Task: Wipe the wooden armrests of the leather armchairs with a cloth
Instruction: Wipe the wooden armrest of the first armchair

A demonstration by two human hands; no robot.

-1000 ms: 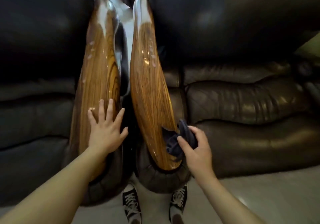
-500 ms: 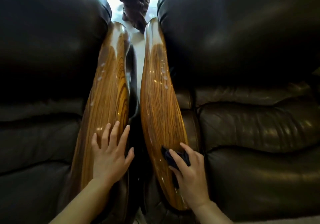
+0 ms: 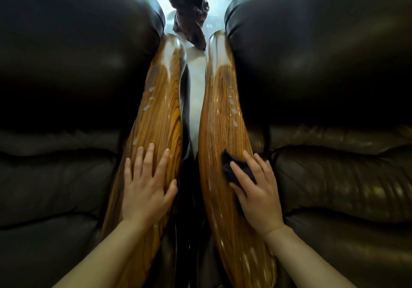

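On the right-hand glossy striped wooden armrest (image 3: 219, 131), the right hand (image 3: 256, 189) presses a dark crumpled cloth (image 3: 231, 169) flat under spread fingers. That armrest's long axis runs ahead, unwiped droplets beyond. Left hand (image 3: 146, 187) rests splayed on the neighbouring wooden armrest (image 3: 161, 109).

Pale, glossy floor (image 3: 196, 118) shows in the narrow gap running from near to far down the middle, catching bright light at the far end. There a dark reddish-brown gnarled carved wooden piece (image 3: 189, 9) stands.
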